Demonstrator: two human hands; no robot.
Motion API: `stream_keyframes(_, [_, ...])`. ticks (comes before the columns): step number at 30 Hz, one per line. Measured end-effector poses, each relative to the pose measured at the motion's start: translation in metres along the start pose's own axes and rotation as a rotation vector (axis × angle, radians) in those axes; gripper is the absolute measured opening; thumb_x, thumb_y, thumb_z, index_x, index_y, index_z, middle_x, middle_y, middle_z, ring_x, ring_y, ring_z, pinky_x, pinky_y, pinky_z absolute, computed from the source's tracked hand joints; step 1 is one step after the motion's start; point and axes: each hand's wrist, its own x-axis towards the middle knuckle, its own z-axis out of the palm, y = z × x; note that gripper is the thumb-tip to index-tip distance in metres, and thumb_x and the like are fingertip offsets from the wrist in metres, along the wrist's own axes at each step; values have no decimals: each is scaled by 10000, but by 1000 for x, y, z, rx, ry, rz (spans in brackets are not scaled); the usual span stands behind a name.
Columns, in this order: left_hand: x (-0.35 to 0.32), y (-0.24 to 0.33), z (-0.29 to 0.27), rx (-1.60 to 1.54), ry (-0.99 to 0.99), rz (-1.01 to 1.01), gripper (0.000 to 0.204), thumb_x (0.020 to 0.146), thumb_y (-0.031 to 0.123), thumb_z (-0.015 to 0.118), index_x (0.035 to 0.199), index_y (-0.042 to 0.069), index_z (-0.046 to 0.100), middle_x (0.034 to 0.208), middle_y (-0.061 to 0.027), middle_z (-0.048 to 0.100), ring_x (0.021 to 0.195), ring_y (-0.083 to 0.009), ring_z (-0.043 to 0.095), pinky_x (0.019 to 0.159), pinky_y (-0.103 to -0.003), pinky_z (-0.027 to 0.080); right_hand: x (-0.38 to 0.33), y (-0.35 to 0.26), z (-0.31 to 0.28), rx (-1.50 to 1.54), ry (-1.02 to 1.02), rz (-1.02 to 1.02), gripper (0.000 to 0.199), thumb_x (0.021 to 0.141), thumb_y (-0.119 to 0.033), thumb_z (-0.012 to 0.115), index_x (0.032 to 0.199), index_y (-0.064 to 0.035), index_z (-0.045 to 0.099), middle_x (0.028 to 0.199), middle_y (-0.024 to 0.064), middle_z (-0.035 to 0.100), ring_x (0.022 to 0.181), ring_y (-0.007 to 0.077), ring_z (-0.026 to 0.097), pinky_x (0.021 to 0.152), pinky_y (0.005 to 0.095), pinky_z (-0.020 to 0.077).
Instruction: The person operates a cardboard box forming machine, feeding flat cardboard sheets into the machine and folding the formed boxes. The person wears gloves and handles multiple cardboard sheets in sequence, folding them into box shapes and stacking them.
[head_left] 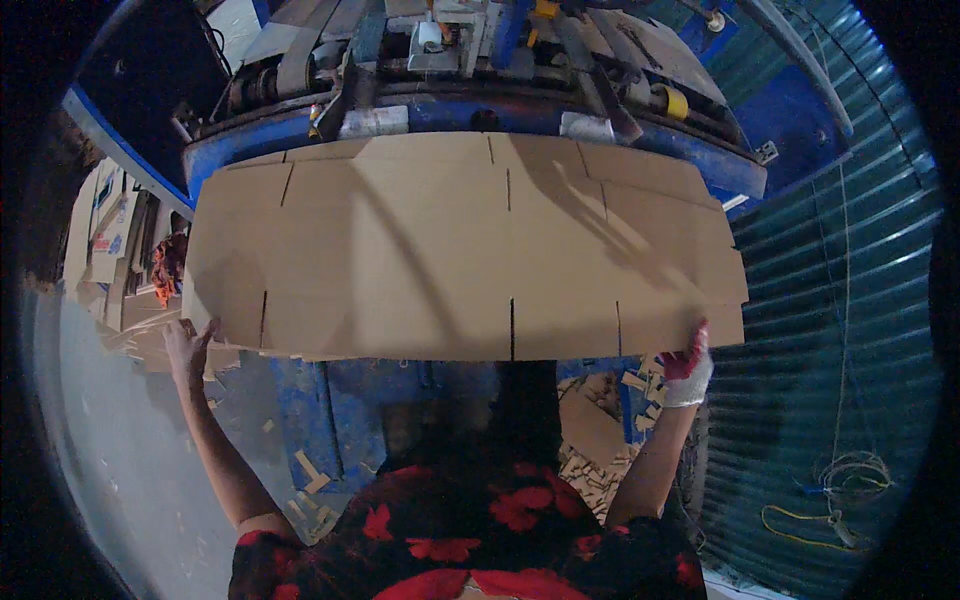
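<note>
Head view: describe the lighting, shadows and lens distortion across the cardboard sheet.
Head view: the cardboard sheet is brightly lit, with soft diagonal shadows crossing it; fisheye bends its straight edges, most toward the rim; the picture's corners fall to black; the left hand and gloved right hand at its lower corners look dimmer, slightly soft.

The cardboard sheet (pixel 465 245) covers the front of the blue machine (pixel 470 110) and most of the floor below it. The fingertips of the left hand (pixel 188 350) lie behind the sheet's lower left corner; its grip cannot be confirmed. The right hand (pixel 688 370), in a red and white glove, has its fingers hidden at the sheet's lower right corner. The stacked cardboard (pixel 105 235) at left is blurred and cut by the dark lens rim. The cord (pixel 835 500) on the floor at right is too small to identify
</note>
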Motion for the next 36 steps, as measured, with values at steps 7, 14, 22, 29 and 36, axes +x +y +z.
stream_keyframes(7, [-56,86,-45,-1420,110,92,424,747,33,697,1122,35,500,1115,-105,567,1066,-216,517,930,-359,401,-51,-60,29,-460,-87,-284,388,818,-7,640,1187,2,519,1065,112,615,916,183,611,754,321,511])
stream_keyframes(14, [-91,178,-1,-610,94,728,619,717,-147,551,1311,15,482,1341,-183,487,1263,-312,451,1058,-372,335,-130,-68,126,-1339,-1181,-970,718,648,-34,675,1317,-157,446,1332,211,426,1199,453,417,1059,499,280])
stream_keyframes(22, [-58,274,5,-534,-60,878,555,810,-32,453,1358,51,425,1391,-170,423,1304,-344,382,1069,-405,349,-11,-33,193,-1567,-1050,-1457,650,741,-16,558,1341,-233,434,1311,122,475,1080,337,528,1028,460,366])
stream_keyframes(29, [12,320,35,-513,-7,875,492,855,58,470,1344,18,430,1384,-175,430,1309,-337,376,1067,-390,345,41,-19,247,-1352,-1075,-1408,748,700,33,576,1375,-231,391,1312,120,475,1189,367,454,1030,456,355])
stream_keyframes(36, [59,345,55,-403,159,994,582,779,70,574,1339,7,426,1365,-194,438,1289,-354,389,1069,-396,341,76,-7,301,-1448,-1113,-1316,729,714,53,562,1367,-231,407,1335,130,464,1218,433,413,1021,493,349])
